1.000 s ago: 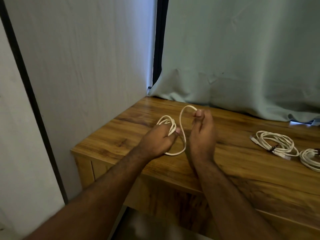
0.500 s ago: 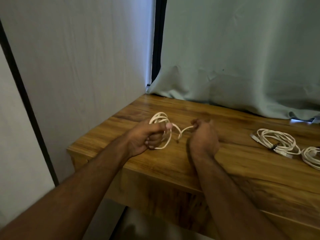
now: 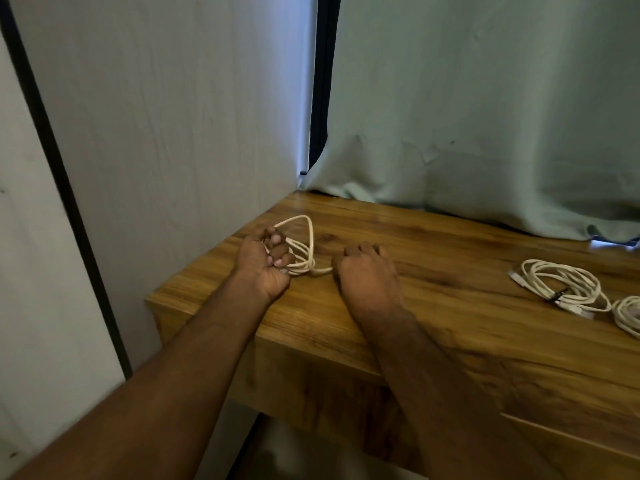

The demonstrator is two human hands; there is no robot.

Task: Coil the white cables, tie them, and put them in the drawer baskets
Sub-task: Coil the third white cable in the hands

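A white cable (image 3: pixel 304 247) is wound in several loops near the left end of the wooden table (image 3: pixel 450 327). My left hand (image 3: pixel 266 261) grips the loops, fingers curled through them. My right hand (image 3: pixel 363 271) sits just to the right, fingers curled, pinching the cable's short free end that runs out from the coil. A coiled white cable (image 3: pixel 561 285) bound with a dark tie lies on the table at the right. Part of another white coil (image 3: pixel 628 315) shows at the right edge of the view.
A pale wall panel (image 3: pixel 173 133) stands close on the left of the table. A grey-green curtain (image 3: pixel 485 116) hangs behind and rests on the table's back edge. A drawer front (image 3: pixel 571 452) shows below the tabletop at lower right.
The large loose loop between my hands has been drawn into the coil. My left hand moved left with the coil, and my right hand now holds only a short end.
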